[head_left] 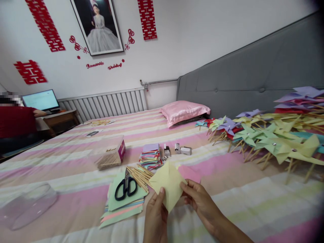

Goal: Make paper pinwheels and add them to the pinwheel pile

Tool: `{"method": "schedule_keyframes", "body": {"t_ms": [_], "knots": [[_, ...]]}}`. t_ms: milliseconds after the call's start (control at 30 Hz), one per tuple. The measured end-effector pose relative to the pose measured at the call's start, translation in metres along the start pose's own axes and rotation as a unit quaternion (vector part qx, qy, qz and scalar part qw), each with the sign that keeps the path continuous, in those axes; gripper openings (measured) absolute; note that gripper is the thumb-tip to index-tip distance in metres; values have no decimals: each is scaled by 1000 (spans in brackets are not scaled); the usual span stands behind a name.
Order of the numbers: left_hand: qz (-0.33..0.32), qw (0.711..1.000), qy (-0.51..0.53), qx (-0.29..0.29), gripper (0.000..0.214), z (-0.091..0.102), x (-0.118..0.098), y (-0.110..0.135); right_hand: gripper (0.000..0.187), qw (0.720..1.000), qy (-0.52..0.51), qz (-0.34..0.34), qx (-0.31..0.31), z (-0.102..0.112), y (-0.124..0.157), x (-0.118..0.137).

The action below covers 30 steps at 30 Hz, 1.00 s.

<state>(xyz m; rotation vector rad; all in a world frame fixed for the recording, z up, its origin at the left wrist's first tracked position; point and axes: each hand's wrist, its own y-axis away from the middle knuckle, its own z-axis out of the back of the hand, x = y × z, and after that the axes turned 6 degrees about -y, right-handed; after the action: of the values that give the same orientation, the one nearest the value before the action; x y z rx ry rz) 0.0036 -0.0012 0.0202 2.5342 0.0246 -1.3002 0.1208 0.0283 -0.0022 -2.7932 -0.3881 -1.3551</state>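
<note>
Head view: a striped bed cover (240,209) lies softly wrinkled. Slim wooden sticks (138,176) and dark-handled metal scissors (126,184) rest towards nine o'clock of the yellow paper (167,185); pointed paper pinwheels (274,144) crowd two o'clock. Thin, matte and square, the paper is held cornerwise at six o'clock in view, lightly creased. The left hand (156,206) pinches its lower-left edge, nearly closed; the right hand (198,199) likewise pinches its right corner.

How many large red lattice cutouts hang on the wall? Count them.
3: a left strip and a right strip either side of the framed portrait, and a shorter piece below the left strip, above the monitor. The strips meet the view's top edge; more may lie beyond.
</note>
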Motion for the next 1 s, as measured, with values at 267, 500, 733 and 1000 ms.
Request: {"method": "schedule_keyframes", "body": {"t_ms": [267,500,733,1000], "knots": [[-1,1000,-3,12,35,-2,-1,3,23,1000,-11,-21,-7,-3,1,0],[0,1000,-20,21,28,0,0,2,26,999,-29,-28,-11,-4,2,1],[1,999,-37,32,23,0,1,3,26,1000,-28,-8,-1,0,0,-2],[-40,978,-193,-70,32,18,17,-15,32,986,92,87,-112,8,-6,3]]}}
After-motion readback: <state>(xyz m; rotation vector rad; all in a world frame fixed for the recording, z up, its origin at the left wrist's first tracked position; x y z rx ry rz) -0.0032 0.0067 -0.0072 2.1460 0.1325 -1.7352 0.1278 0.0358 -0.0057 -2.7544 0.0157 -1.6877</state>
